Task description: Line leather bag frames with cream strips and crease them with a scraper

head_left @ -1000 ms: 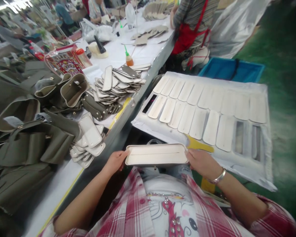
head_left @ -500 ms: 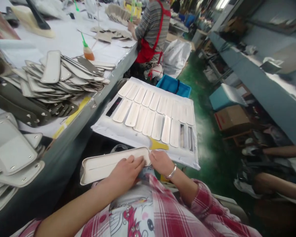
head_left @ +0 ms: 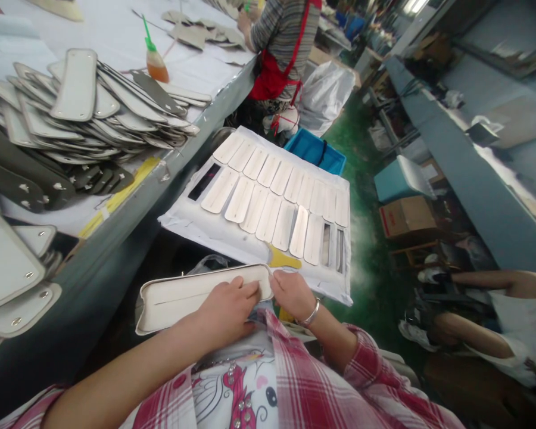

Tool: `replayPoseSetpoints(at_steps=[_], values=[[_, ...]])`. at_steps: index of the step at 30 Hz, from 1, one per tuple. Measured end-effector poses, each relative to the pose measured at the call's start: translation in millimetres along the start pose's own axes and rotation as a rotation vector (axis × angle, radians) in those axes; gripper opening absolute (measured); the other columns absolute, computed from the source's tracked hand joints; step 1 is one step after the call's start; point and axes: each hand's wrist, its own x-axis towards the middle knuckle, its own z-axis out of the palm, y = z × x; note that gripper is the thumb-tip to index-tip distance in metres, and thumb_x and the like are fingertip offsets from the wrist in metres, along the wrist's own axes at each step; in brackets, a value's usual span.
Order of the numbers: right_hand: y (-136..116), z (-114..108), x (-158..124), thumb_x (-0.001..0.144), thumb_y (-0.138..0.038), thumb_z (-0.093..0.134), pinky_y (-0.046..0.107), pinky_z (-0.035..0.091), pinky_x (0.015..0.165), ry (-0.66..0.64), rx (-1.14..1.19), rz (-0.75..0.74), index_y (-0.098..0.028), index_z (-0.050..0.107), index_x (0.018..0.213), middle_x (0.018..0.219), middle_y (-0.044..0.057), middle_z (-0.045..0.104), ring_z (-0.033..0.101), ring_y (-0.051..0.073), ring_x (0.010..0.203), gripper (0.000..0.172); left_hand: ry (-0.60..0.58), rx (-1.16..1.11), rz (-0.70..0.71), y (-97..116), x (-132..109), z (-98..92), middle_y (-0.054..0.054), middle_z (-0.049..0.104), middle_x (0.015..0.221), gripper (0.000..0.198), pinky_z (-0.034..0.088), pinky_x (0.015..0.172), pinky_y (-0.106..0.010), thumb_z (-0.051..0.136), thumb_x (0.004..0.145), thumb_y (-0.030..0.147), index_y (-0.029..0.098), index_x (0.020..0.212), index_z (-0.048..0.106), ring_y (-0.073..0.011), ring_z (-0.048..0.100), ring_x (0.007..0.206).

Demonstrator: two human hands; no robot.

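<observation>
A long cream-white panel (head_left: 174, 301) with a raised edge and a slit down its middle lies across my lap. My left hand (head_left: 230, 304) rests on its right part, fingers bent against the inside near the end. At the panel's right end, my right hand (head_left: 292, 293) pinches the rim, thumb and fingers closed on it. Just beyond stands a white-covered board (head_left: 232, 241) with two rows of similar cream panels (head_left: 268, 217). A yellow piece (head_left: 283, 257) lies at the board's near edge.
The worktable (head_left: 89, 220) on my left bears a heap of white panels (head_left: 75, 89) and a glue bottle (head_left: 156, 65) with a green nozzle. A co-worker in a red apron (head_left: 270, 77) is ahead. A blue crate (head_left: 317, 152) sits behind the board; another person's legs (head_left: 477, 322) are at right.
The camera view has shifted slightly, so the table moves left and up in it. My left fingers bend a little more on the panel; my right hand keeps its pinch.
</observation>
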Motion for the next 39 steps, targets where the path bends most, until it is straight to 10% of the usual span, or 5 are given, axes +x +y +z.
replayPoseSetpoints(at_steps=[6, 14, 32, 35, 39], values=[[21, 7, 2, 0.083, -0.057, 0.032, 0.028, 0.045, 0.048, -0.297, 0.899, 0.245, -0.017, 0.049, 0.069, 0.054, 0.003, 0.058, 0.058, 0.016, 0.047, 0.045, 0.001, -0.038, -0.010, -5, 0, 2.7, -0.005, 0.055, 0.116, 0.046, 0.042, 0.078, -0.035, 0.056, 0.075, 0.044, 0.020, 0.114, 0.053, -0.0240, 0.048, 0.094], [33, 34, 3, 0.066, -0.050, 0.065, 0.018, 0.034, 0.043, -0.240, 1.396, 0.288, -0.018, 0.042, 0.073, 0.049, -0.007, 0.047, 0.042, 0.005, 0.041, 0.039, 0.012, -0.032, -0.009, -6, 0, 3.7, -0.005, 0.054, 0.120, 0.050, 0.041, 0.080, -0.036, 0.055, 0.076, 0.048, 0.022, 0.118, 0.050, -0.0251, 0.047, 0.097], [27, -1, 31, 0.062, -0.052, 0.068, 0.016, 0.038, 0.037, -0.495, 0.863, 0.264, -0.016, 0.043, 0.069, 0.048, -0.007, 0.052, 0.048, 0.006, 0.038, 0.044, -0.025, -0.131, 0.016, -4, -2, -10.8, -0.008, 0.052, 0.121, 0.056, 0.041, 0.087, -0.039, 0.061, 0.072, 0.047, 0.020, 0.119, 0.048, -0.0257, 0.048, 0.100], [24, -8, 34, 0.064, -0.055, 0.066, 0.017, 0.043, 0.039, -0.617, 0.849, 0.309, -0.017, 0.044, 0.073, 0.052, -0.006, 0.055, 0.053, 0.007, 0.041, 0.045, 0.168, -0.406, -0.058, -13, -43, -21.2, -0.008, 0.043, 0.131, 0.059, 0.043, 0.085, -0.034, 0.055, 0.077, 0.045, 0.024, 0.129, 0.035, -0.0215, 0.050, 0.103], [26, -12, 38, 0.068, -0.056, 0.063, 0.017, 0.048, 0.042, -0.790, 0.859, 0.356, -0.016, 0.049, 0.084, 0.059, -0.001, 0.061, 0.059, 0.009, 0.047, 0.045, 0.723, -0.752, -0.695, -47, -117, -11.1, -0.001, 0.056, 0.078, 0.026, 0.042, 0.057, -0.022, 0.044, 0.085, 0.043, 0.019, 0.091, 0.051, -0.0111, 0.052, 0.065]])
